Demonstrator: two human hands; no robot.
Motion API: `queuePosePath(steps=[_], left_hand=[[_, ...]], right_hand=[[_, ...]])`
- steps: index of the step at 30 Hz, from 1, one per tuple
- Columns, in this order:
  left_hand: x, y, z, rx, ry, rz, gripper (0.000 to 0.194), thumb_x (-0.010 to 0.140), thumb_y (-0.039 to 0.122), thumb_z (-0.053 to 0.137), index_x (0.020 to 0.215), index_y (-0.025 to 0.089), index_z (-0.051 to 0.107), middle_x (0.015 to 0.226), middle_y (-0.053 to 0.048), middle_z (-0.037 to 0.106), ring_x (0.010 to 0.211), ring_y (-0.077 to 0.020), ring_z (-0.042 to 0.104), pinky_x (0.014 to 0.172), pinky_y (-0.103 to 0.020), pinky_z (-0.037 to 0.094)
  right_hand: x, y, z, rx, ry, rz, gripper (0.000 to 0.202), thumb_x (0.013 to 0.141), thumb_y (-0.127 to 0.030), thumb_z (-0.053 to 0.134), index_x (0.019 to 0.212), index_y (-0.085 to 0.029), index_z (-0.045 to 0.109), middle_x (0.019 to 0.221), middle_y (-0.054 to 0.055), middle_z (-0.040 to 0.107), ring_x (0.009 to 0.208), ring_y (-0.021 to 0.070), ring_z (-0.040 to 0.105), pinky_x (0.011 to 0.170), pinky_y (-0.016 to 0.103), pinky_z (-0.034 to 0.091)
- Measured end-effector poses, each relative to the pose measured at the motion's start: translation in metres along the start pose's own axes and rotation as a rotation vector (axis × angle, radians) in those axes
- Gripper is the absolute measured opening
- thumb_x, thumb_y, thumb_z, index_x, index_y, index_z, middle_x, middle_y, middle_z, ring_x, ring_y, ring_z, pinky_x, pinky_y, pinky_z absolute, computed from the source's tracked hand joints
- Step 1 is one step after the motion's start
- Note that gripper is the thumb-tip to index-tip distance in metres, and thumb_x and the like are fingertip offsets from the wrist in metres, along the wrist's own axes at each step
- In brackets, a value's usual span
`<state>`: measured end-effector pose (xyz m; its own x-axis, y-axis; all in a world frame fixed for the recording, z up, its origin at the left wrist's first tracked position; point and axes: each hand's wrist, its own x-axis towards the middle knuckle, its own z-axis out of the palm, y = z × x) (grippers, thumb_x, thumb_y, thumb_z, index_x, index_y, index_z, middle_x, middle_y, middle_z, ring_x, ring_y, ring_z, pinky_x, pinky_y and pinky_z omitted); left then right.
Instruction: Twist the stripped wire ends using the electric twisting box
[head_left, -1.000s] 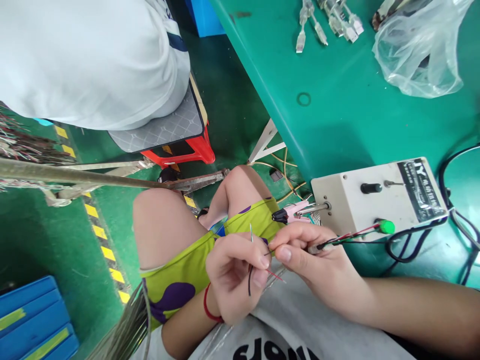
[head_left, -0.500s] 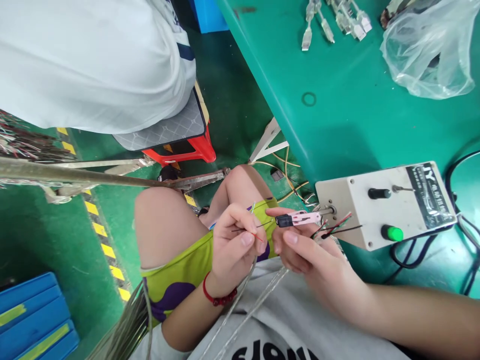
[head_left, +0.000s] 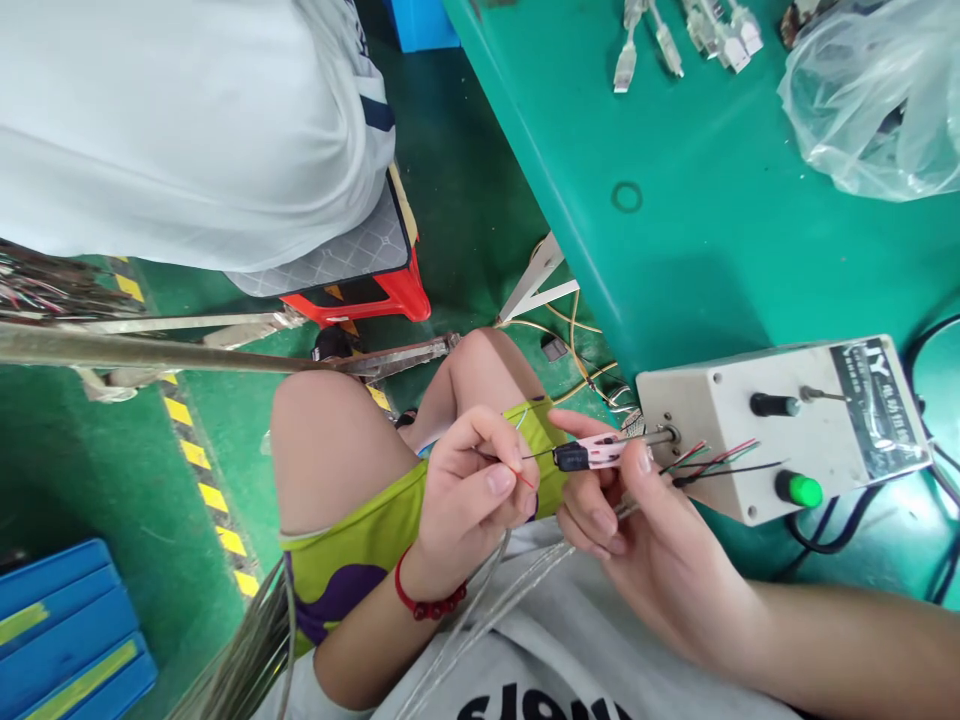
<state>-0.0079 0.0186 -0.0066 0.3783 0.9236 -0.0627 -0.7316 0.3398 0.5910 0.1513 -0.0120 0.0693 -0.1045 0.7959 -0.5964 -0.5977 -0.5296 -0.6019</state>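
My left hand (head_left: 476,475) is closed, pinching a thin grey cable near its split end. Its fine red wire (head_left: 525,480) pokes out past the thumb, and a dark wire runs to the clip. This small pink-and-black clip (head_left: 589,453) sits on the metal shaft (head_left: 660,436) of a white machine box (head_left: 787,420). My right hand (head_left: 637,510) has its thumb against the clip's rear part, with the index finger behind it. Clear-jacketed cables (head_left: 525,592) pass through its curled fingers, their bare coloured wires (head_left: 712,460) sticking out towards the box.
Several USB cable ends (head_left: 667,45) and a clear plastic bag (head_left: 877,110) lie on the green table (head_left: 720,200). A person in a white shirt (head_left: 187,130) sits on a red stool (head_left: 405,290) at left. Blue crate (head_left: 75,620) at lower left; bundled cables (head_left: 247,650) beside my leg.
My right thumb has shifted from beside the cables up onto the back of the clip. The left hand stays almost still, and the view has moved slightly.
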Motion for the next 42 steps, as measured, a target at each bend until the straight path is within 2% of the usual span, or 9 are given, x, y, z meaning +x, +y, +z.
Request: queuePosePath(steps=[4, 7, 12, 20, 25, 30, 36, 42], left_hand=[[0.0, 0.006, 0.006, -0.036, -0.013, -0.009, 0.023, 0.112, 0.039, 0.076, 0.103, 0.024, 0.061, 0.071, 0.005, 0.065, 0.044, -0.0056, 0.024, 0.045, -0.019, 0.025], [0.002, 0.009, 0.009, -0.086, -0.011, -0.069, 0.023, 0.112, 0.038, 0.077, 0.103, 0.024, 0.062, 0.073, 0.005, 0.067, 0.044, -0.0048, 0.022, 0.043, -0.018, 0.023], [0.006, 0.007, 0.01, -0.211, -0.001, -0.175, 0.018, 0.111, 0.033, 0.08, 0.104, 0.022, 0.068, 0.074, 0.003, 0.074, 0.042, -0.0026, 0.019, 0.04, -0.017, 0.019], [0.004, 0.006, 0.01, -0.228, -0.004, -0.182, 0.015, 0.112, 0.03, 0.08, 0.106, 0.02, 0.07, 0.074, 0.003, 0.079, 0.039, -0.0013, 0.018, 0.04, -0.018, 0.017], [0.003, 0.008, 0.01, -0.221, 0.018, -0.198, 0.019, 0.111, 0.032, 0.081, 0.104, 0.019, 0.07, 0.075, 0.002, 0.078, 0.04, -0.0012, 0.019, 0.042, -0.018, 0.018], [0.001, 0.007, 0.011, -0.194, 0.024, -0.17, 0.019, 0.111, 0.032, 0.082, 0.103, 0.019, 0.07, 0.074, 0.003, 0.076, 0.044, -0.0027, 0.023, 0.045, -0.018, 0.02], [-0.007, -0.001, 0.013, -0.094, 0.095, -0.086, 0.032, 0.103, 0.04, 0.089, 0.095, 0.021, 0.064, 0.067, 0.004, 0.061, 0.053, -0.0089, 0.041, 0.051, -0.02, 0.032], [-0.015, -0.005, 0.013, -0.03, 0.16, 0.001, 0.037, 0.103, 0.044, 0.088, 0.092, 0.022, 0.06, 0.066, 0.006, 0.055, 0.055, -0.01, 0.043, 0.056, -0.021, 0.04]], right_hand=[[0.0, -0.001, 0.004, 0.047, -0.045, 0.005, 0.039, 0.117, -0.059, 0.075, 0.142, -0.031, 0.088, 0.065, -0.008, 0.038, 0.059, 0.0141, 0.022, 0.059, 0.032, 0.028], [0.0, -0.003, 0.005, 0.068, -0.057, 0.001, 0.037, 0.12, -0.055, 0.073, 0.145, -0.031, 0.087, 0.063, -0.008, 0.035, 0.058, 0.014, 0.021, 0.059, 0.032, 0.027], [0.001, -0.004, 0.004, 0.076, -0.062, -0.006, 0.036, 0.121, -0.052, 0.072, 0.146, -0.032, 0.087, 0.064, -0.008, 0.034, 0.058, 0.0139, 0.021, 0.059, 0.031, 0.027], [0.002, -0.004, 0.002, 0.094, -0.067, -0.004, 0.034, 0.12, -0.049, 0.073, 0.145, -0.031, 0.088, 0.064, -0.008, 0.036, 0.058, 0.014, 0.022, 0.06, 0.031, 0.028], [0.0, -0.006, 0.004, 0.097, -0.004, 0.041, 0.038, 0.115, -0.054, 0.081, 0.144, -0.032, 0.089, 0.065, -0.007, 0.04, 0.06, 0.0134, 0.024, 0.062, 0.03, 0.03], [0.001, -0.004, 0.002, 0.131, 0.026, 0.079, 0.041, 0.107, -0.059, 0.09, 0.139, -0.035, 0.091, 0.074, -0.005, 0.054, 0.061, 0.0117, 0.026, 0.062, 0.03, 0.03], [0.002, -0.004, -0.001, 0.13, -0.011, 0.108, 0.039, 0.108, -0.061, 0.087, 0.127, -0.028, 0.095, 0.072, -0.004, 0.048, 0.06, 0.0118, 0.026, 0.062, 0.031, 0.029], [0.003, -0.004, -0.003, 0.15, 0.004, 0.105, 0.034, 0.108, -0.057, 0.088, 0.122, -0.027, 0.094, 0.074, -0.003, 0.054, 0.061, 0.0116, 0.028, 0.062, 0.03, 0.032]])
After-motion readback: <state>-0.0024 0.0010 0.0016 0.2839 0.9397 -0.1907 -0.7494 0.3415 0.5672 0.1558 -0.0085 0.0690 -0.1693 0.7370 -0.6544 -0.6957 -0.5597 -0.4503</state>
